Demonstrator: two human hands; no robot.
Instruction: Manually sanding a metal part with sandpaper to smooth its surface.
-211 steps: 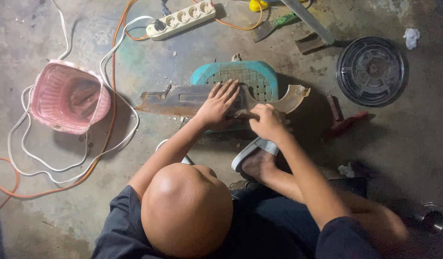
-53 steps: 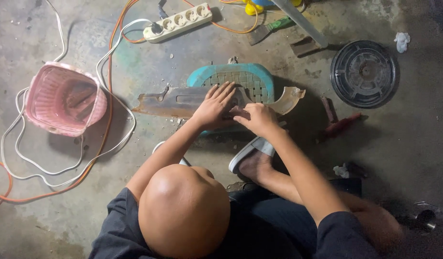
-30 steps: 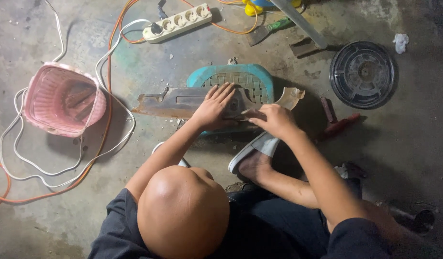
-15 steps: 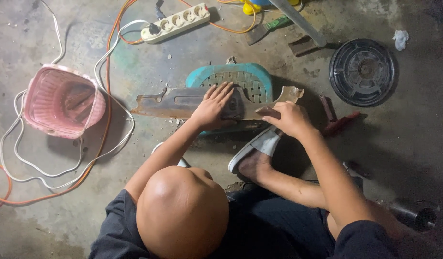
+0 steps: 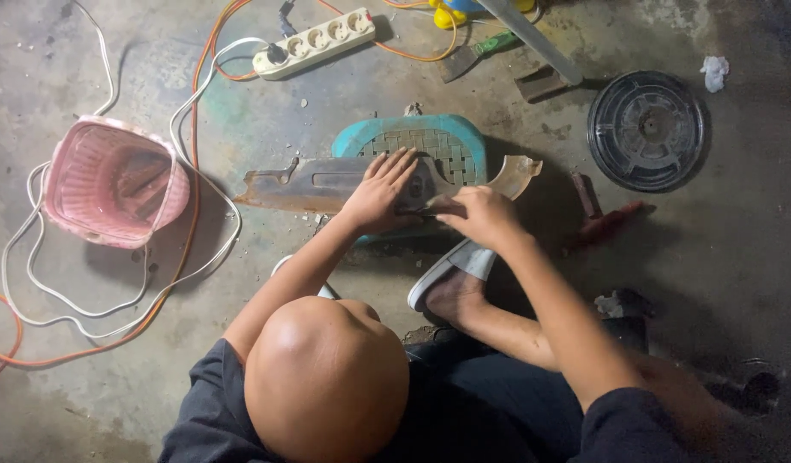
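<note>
A long rusty metal blade lies across a small teal stool with a woven top. My left hand presses flat on the blade, fingers spread. Right beside it, my right hand is closed around a small dark tool whose tip touches the blade; the tool itself is mostly hidden by my fingers. A curved pale end piece sticks out past the stool on the right. My foot in a grey sandal rests just below the stool.
A pink basket sits on the concrete floor at left, ringed by white and orange cables. A white power strip lies at the top. A black round cover, a red-handled tool and a green-handled scraper lie to the right.
My right hand slid out to the right along the blade half a second ago and has come back left beside my left hand. The left hand stayed put.
</note>
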